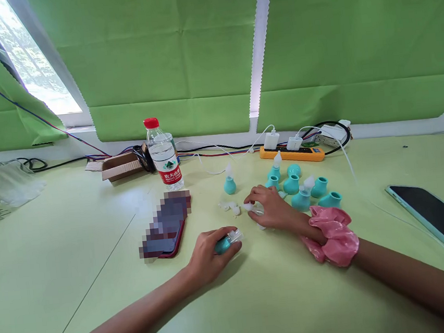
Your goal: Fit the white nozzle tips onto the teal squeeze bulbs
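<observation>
Nearest, the left hand (213,253) grips a turquoise bulb-shaped holder (222,245) with a clear plastic piece (235,235) protruding. Slightly farther, the right hand (268,204) (pink scrunchie (335,234) at its wrist) pinches a white-tipped clear piece (247,206) beside more turquoise holders (291,184), with an orange power strip (291,153) beyond.
</observation>
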`<state>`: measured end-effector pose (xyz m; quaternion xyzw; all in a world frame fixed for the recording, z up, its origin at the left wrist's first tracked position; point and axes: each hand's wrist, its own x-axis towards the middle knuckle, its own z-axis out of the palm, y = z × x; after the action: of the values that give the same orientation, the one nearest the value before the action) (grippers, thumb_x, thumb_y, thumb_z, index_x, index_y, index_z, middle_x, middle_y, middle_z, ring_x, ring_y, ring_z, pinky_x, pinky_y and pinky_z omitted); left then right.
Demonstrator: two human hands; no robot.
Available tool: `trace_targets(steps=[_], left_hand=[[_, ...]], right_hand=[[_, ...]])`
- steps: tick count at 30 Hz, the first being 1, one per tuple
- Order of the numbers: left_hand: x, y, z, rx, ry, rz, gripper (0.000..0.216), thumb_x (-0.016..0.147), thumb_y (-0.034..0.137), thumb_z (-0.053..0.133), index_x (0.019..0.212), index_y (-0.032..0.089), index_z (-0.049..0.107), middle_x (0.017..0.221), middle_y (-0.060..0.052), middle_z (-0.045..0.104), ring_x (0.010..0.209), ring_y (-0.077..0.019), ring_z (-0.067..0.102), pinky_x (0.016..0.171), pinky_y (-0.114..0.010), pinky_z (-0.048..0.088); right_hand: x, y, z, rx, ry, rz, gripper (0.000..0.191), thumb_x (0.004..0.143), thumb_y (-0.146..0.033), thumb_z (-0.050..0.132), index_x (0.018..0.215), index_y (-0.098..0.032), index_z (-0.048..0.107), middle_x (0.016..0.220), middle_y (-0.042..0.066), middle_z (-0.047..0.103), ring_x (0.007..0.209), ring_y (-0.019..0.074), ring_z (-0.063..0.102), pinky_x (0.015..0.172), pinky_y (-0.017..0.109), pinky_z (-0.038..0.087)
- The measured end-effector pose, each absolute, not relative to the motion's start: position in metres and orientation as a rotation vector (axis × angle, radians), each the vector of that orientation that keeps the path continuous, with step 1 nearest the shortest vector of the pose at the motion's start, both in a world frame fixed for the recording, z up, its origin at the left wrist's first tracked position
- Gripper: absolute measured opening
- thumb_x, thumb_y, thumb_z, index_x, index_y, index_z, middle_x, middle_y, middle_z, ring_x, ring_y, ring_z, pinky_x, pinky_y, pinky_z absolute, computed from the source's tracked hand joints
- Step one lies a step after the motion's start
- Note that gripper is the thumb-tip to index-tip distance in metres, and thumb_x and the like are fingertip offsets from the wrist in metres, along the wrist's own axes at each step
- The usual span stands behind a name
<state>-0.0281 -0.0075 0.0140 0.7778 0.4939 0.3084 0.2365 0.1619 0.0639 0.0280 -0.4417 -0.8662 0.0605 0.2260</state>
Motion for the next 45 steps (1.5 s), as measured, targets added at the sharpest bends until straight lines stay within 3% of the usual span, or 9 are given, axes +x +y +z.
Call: trace_targets(steps=[7,11,18,30,36,38,41,43,45], left_hand=[[-0.028,-0.005,0.011,2.175,1.418,0.859,0.043,0.08,0.037,0.044,0.116,0.013,0.048,0.073,-0.002,0.063,0.061,-0.0126,0.054,0.06,-0.023,0.04],[-0.029,-0.006,0.01,2.21,1.302,0.892,0.038,0.081,0.035,0.043,0.112,0.013,0.052,0.083,-0.004,0.063,0.067,-0.0133,0.055,0.065,-0.022,0.041],[-0.032,-0.006,0.008,2.261,1.228,0.902,0.039,0.084,0.033,0.04,0.115,0.01,0.049,0.074,-0.005,0.061,0.059,-0.0118,0.053,0.056,-0.022,0.04],[-0.03,-0.01,0.001,2.684,1.167,0.984,0.034,0.085,0.027,0.036,0.109,0.006,0.049,0.061,-0.005,0.058,0.051,-0.0126,0.049,0.05,-0.024,0.038],[-0.03,-0.011,0.001,2.568,1.145,0.954,0.036,0.086,0.027,0.037,0.115,0.009,0.045,0.068,-0.006,0.059,0.059,-0.0137,0.053,0.056,-0.025,0.042],[-0.032,-0.011,0.005,2.486,1.135,1.015,0.04,0.086,0.028,0.033,0.123,0.012,0.036,0.087,-0.01,0.06,0.076,-0.0159,0.055,0.067,-0.028,0.044],[-0.038,-0.003,0.02,2.509,1.113,1.17,0.045,0.087,0.027,0.027,0.13,0.016,0.022,0.121,-0.014,0.043,0.108,-0.0213,0.041,0.087,-0.036,0.036],[-0.044,0.01,0.034,2.596,1.214,1.178,0.042,0.086,0.023,0.03,0.128,0.017,0.028,0.126,-0.012,0.038,0.113,-0.0225,0.035,0.091,-0.039,0.031],[-0.049,0.031,0.047,2.749,1.44,1.011,0.033,0.084,0.022,0.035,0.114,0.018,0.047,0.118,-0.011,0.047,0.11,-0.0253,0.036,0.088,-0.042,0.031]], right_hand=[[0.157,0.05,0.046,-0.82,-2.051,1.261,0.017,0.06,-0.018,0.064,0.076,-0.013,0.06,0.068,0.001,0.058,0.056,0.0094,0.05,0.058,0.024,0.045],[0.156,0.052,0.039,-0.839,-1.886,1.455,0.023,0.053,-0.021,0.071,0.073,-0.012,0.062,0.068,0.002,0.063,0.061,0.012,0.057,0.059,0.024,0.047],[0.159,0.057,0.034,-0.907,-1.908,1.623,0.027,0.05,-0.026,0.075,0.066,-0.011,0.059,0.059,0.003,0.066,0.055,0.014,0.062,0.045,0.018,0.043],[0.152,0.053,0.03,-0.929,-1.696,1.933,0.027,0.049,-0.027,0.075,0.055,-0.01,0.055,0.053,0.004,0.065,0.055,0.0184,0.064,0.054,0.025,0.052],[0.148,0.04,0.043,-1.027,-1.688,1.776,0.035,0.039,-0.034,0.077,0.051,-0.011,0.052,0.048,0.001,0.061,0.054,0.0194,0.064,0.05,0.024,0.051],[0.15,0.036,0.058,-1.044,-1.741,1.593,0.035,0.043,-0.037,0.075,0.051,-0.012,0.052,0.049,0.001,0.061,0.051,0.0179,0.063,0.046,0.022,0.049],[0.161,0.042,0.085,-1.072,-1.863,1.128,0.03,0.055,-0.039,0.07,0.052,-0.013,0.055,0.049,0.003,0.061,0.042,0.0139,0.058,0.039,0.021,0.043],[0.172,0.055,0.102,-1.097,-1.901,0.738,0.027,0.064,-0.039,0.063,0.055,-0.014,0.057,0.05,0.003,0.061,0.039,0.0123,0.055,0.038,0.022,0.041],[0.18,0.073,0.111,-1.151,-1.927,0.362,0.025,0.069,-0.035,0.058,0.055,-0.015,0.057,0.049,0.002,0.059,0.041,0.0126,0.054,0.043,0.024,0.042]])
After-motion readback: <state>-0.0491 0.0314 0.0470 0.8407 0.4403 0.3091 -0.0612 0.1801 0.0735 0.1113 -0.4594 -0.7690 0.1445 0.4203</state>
